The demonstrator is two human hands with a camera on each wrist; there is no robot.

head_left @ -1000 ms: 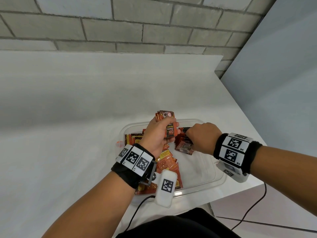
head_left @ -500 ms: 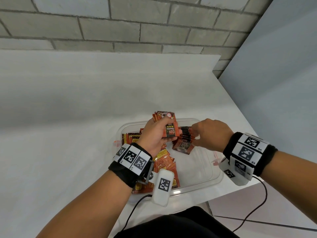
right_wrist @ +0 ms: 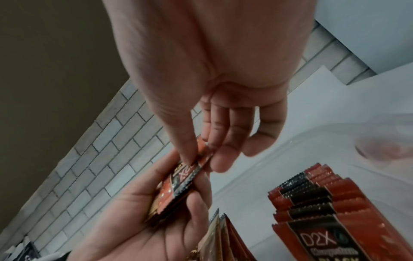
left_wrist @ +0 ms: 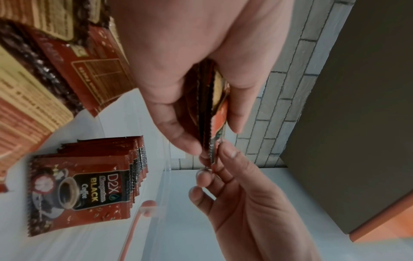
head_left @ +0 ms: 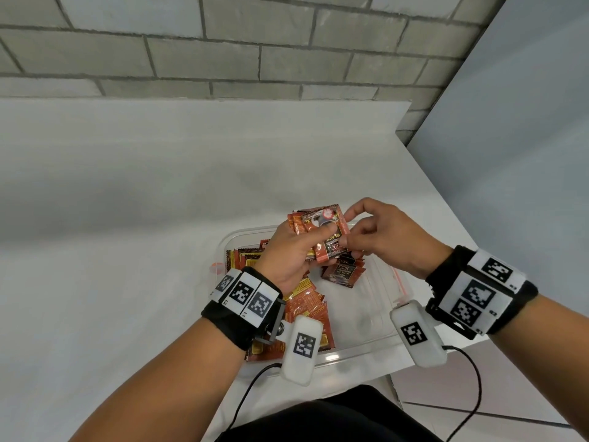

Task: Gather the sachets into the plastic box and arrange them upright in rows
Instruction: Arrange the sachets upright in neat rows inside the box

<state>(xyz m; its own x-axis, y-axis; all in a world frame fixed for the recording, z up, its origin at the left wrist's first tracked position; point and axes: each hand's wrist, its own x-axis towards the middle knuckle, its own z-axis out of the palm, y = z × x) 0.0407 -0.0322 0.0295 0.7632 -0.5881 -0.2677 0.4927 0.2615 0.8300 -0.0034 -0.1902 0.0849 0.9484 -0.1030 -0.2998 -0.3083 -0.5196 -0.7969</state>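
My left hand (head_left: 296, 250) grips a small stack of red-and-black coffee sachets (head_left: 322, 234) above the clear plastic box (head_left: 382, 333). My right hand (head_left: 357, 237) pinches the edge of the front sachet (right_wrist: 196, 162) of that stack between thumb and fingers. In the left wrist view the pinch (left_wrist: 212, 159) shows at the stack's end. Inside the box a row of sachets (left_wrist: 89, 176) leans upright near the far wall. A loose pile of sachets (head_left: 306, 311) lies flat on the box's left side.
The box sits at the near right corner of a white table (head_left: 127, 218), close to its front edge. A brick wall (head_left: 223, 43) runs behind, and a grey panel (head_left: 526, 122) stands to the right. Wrist camera cables (head_left: 471, 409) hang below the table edge.
My right hand left the row in the box and rose to the stack held in my left hand, now pinching its front sachet. The left hand lifted the stack slightly.
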